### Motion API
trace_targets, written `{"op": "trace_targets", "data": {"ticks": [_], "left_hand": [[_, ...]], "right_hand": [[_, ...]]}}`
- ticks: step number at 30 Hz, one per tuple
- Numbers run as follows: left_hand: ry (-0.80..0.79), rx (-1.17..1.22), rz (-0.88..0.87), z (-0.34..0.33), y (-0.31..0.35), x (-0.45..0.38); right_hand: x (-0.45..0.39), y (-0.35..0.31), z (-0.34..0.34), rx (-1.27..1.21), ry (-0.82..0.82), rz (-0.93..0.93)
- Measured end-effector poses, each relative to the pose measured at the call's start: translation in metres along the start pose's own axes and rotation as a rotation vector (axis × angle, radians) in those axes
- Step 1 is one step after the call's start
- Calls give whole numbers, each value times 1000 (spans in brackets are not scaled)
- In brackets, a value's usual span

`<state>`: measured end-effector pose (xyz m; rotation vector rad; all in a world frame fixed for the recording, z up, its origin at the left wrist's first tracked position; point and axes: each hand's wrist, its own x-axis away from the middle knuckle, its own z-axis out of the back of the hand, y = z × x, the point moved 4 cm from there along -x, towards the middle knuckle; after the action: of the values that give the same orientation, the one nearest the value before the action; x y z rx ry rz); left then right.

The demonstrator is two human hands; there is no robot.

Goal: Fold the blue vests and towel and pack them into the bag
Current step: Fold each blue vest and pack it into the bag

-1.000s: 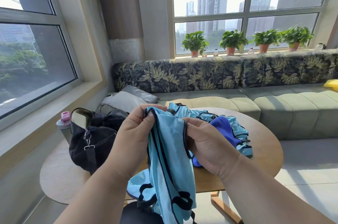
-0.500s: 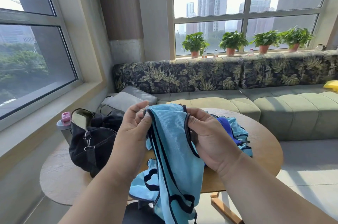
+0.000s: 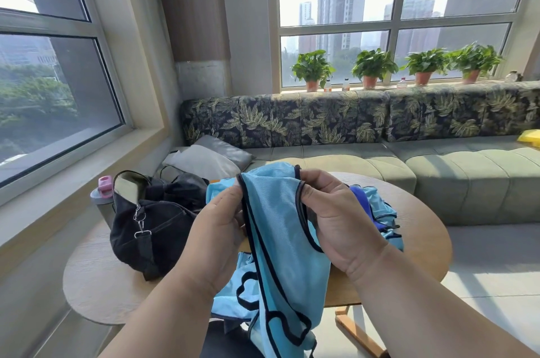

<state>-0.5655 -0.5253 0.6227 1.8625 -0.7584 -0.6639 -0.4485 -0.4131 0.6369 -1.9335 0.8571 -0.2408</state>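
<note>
Left hand (image 3: 217, 226): raised in front of the chest, back toward the camera, fingers curled, thumb and forefinger pinching the black-trimmed left edge of the vest (image 3: 277, 226) near its top. Forearm runs in from bottom left.

Right hand (image 3: 336, 220): palm side partly toward the camera, fingers curled over the vest's right trim, pinching it at the top corner. Forearm enters from bottom right.

Vest hangs between the two hands, top edge stretched across, the rest falling below the table (image 3: 423, 229) edge toward the lap.

Against half a second ago: hands sit a little farther apart, so the top of the vest is spread wider and flatter; the right hand's grip has shifted up to the corner. A second ago the cloth was bunched narrow between them.

Behind the right hand, on the table: a pile of more light-blue vests (image 3: 382, 211) with the dark-blue towel (image 3: 361, 196) in it.

Left on the table: black bag (image 3: 152, 229), open at the top, a bottle (image 3: 102, 194) with a pink cap just beside it. Sofa (image 3: 438, 170) beyond.
</note>
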Motion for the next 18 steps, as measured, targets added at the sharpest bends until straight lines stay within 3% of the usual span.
{"op": "trace_targets", "data": {"ticks": [11, 18], "left_hand": [[9, 8, -26, 4, -5, 0], [-79, -6, -69, 1, -12, 2]], "right_hand": [[-2, 3, 5, 10, 63, 35], [-3, 1, 10, 22, 115, 49]]}}
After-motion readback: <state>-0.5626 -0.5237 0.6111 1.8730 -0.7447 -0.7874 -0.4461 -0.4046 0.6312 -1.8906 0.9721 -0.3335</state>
